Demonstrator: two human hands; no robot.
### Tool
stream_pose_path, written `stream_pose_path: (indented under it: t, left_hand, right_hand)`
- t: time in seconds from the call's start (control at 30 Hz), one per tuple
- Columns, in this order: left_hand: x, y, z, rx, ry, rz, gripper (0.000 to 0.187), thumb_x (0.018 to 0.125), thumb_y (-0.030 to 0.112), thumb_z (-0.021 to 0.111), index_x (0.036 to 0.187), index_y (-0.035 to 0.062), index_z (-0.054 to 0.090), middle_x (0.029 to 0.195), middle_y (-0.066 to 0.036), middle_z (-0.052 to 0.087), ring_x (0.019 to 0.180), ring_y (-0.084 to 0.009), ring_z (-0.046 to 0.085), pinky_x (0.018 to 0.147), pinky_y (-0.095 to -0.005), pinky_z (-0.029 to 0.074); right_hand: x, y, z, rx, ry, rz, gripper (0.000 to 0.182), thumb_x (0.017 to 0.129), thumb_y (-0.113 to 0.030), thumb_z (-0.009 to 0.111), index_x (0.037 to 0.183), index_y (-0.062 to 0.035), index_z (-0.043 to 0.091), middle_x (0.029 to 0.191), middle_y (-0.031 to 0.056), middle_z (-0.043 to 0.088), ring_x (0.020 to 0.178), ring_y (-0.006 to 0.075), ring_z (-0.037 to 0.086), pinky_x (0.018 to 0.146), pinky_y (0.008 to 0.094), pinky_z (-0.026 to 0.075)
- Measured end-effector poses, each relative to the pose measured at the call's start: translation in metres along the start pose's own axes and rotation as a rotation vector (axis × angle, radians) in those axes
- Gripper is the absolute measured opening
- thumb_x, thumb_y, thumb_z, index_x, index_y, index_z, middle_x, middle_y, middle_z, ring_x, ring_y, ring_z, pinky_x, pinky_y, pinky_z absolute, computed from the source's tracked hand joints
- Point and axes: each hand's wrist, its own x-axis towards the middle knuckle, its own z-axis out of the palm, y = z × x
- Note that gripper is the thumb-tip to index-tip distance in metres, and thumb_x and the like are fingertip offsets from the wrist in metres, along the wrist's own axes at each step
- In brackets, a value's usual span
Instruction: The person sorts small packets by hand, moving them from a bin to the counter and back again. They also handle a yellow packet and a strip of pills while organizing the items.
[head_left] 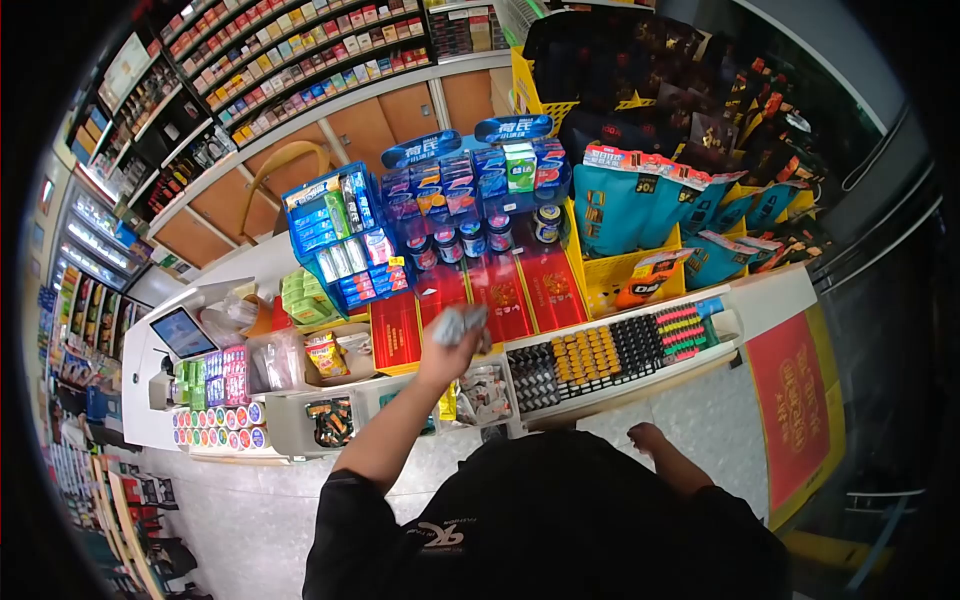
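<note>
My left hand is closed round a crumpled grey-white cloth, held over the front of the red boxes on the counter. Behind it stand several small dark jars in a row. Just below the hand, a bin of small packets sits in the counter's front ledge. Low at the right, near my body, my right hand hangs over the floor, away from the goods; its fingers look curled, and whether anything is in them is too small to tell.
A blue gum rack and mint displays line the counter. Yellow baskets hold teal bags at the right. Lighters fill the front ledge. A tablet stands left; cigarette shelves rise behind.
</note>
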Motion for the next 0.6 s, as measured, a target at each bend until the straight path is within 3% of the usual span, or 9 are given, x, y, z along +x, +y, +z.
stream_pose_path:
  t: [0.03, 0.07, 0.1, 0.17, 0.23, 0.43, 0.5, 0.6]
  left_hand:
    - [0.014, 0.012, 0.012, 0.089, 0.116, 0.020, 0.026, 0.090, 0.007, 0.064, 0.113, 0.0009, 0.057, 0.094, -0.005, 0.068, 0.081, -0.0129, 0.065, 0.071, -0.0309, 0.052]
    - [0.034, -0.004, 0.008, 0.156, 0.170, 0.032, 0.025, 0.089, 0.009, 0.067, 0.111, 0.0022, 0.058, 0.095, -0.006, 0.068, 0.084, -0.0133, 0.065, 0.072, -0.0298, 0.052]
    - [0.048, -0.001, 0.015, 0.132, 0.207, -0.014, 0.024, 0.088, 0.009, 0.067, 0.109, 0.0030, 0.058, 0.094, -0.005, 0.068, 0.083, -0.0132, 0.065, 0.072, -0.0293, 0.051]
    - [0.073, 0.002, 0.028, 0.071, 0.226, 0.016, 0.022, 0.086, 0.007, 0.068, 0.105, 0.0033, 0.059, 0.093, -0.005, 0.068, 0.083, -0.0132, 0.065, 0.072, -0.0299, 0.051]
    - [0.094, -0.002, 0.034, 0.039, 0.226, -0.018, 0.021, 0.085, 0.007, 0.069, 0.104, 0.0036, 0.060, 0.093, -0.005, 0.068, 0.082, -0.0132, 0.065, 0.071, -0.0301, 0.051]
    - [0.123, 0.001, 0.050, 0.028, 0.252, -0.122, 0.022, 0.083, 0.009, 0.073, 0.101, 0.0032, 0.063, 0.091, -0.006, 0.069, 0.076, -0.0137, 0.066, 0.064, -0.0297, 0.052]
    - [0.126, 0.005, 0.055, 0.057, 0.278, -0.123, 0.020, 0.084, 0.011, 0.072, 0.099, 0.0039, 0.063, 0.088, -0.005, 0.067, 0.073, -0.0141, 0.065, 0.061, -0.0302, 0.052]
    - [0.133, -0.007, 0.053, 0.032, 0.313, -0.109, 0.022, 0.083, 0.013, 0.073, 0.100, 0.0040, 0.062, 0.088, -0.004, 0.067, 0.072, -0.0138, 0.065, 0.059, -0.0294, 0.052]
  right_hand:
    - [0.003, 0.004, 0.008, -0.013, 0.033, -0.006, 0.012, 0.072, -0.009, 0.066, 0.083, -0.0056, 0.064, 0.079, 0.0108, 0.065, 0.071, 0.0298, 0.065, 0.059, 0.0403, 0.052]
    - [0.007, 0.005, 0.017, 0.509, 0.066, 0.272, 0.014, 0.080, -0.017, 0.065, 0.088, -0.0053, 0.067, 0.074, 0.0079, 0.063, 0.063, 0.0228, 0.063, 0.053, 0.0363, 0.050]
    - [0.009, -0.004, 0.012, 0.515, 0.067, 0.274, 0.014, 0.080, -0.017, 0.065, 0.088, -0.0053, 0.067, 0.074, 0.0079, 0.063, 0.063, 0.0228, 0.063, 0.053, 0.0363, 0.050]
    - [0.009, -0.021, -0.002, 0.734, 0.049, 0.693, 0.030, 0.084, -0.033, 0.065, 0.098, -0.0078, 0.072, 0.102, 0.0155, 0.070, 0.101, 0.0325, 0.065, 0.089, 0.0405, 0.051]
    - [0.007, -0.023, 0.000, 0.835, 0.084, 0.702, 0.034, 0.080, -0.036, 0.069, 0.097, -0.0067, 0.072, 0.099, 0.0166, 0.071, 0.100, 0.0306, 0.066, 0.089, 0.0383, 0.050]
    - [-0.018, -0.015, 0.033, 0.789, 0.111, 0.695, 0.029, 0.085, -0.032, 0.064, 0.099, -0.0087, 0.072, 0.103, 0.0151, 0.070, 0.100, 0.0329, 0.065, 0.089, 0.0402, 0.050]
    - [-0.030, -0.009, 0.041, 0.512, -0.076, 0.456, 0.025, 0.089, -0.027, 0.057, 0.098, -0.0088, 0.071, 0.105, 0.0149, 0.069, 0.100, 0.0351, 0.064, 0.088, 0.0422, 0.051]
    - [-0.047, -0.017, 0.050, 0.575, -0.118, 0.622, 0.024, 0.091, -0.024, 0.054, 0.096, -0.0078, 0.071, 0.102, 0.0156, 0.069, 0.099, 0.0359, 0.064, 0.085, 0.0430, 0.051]
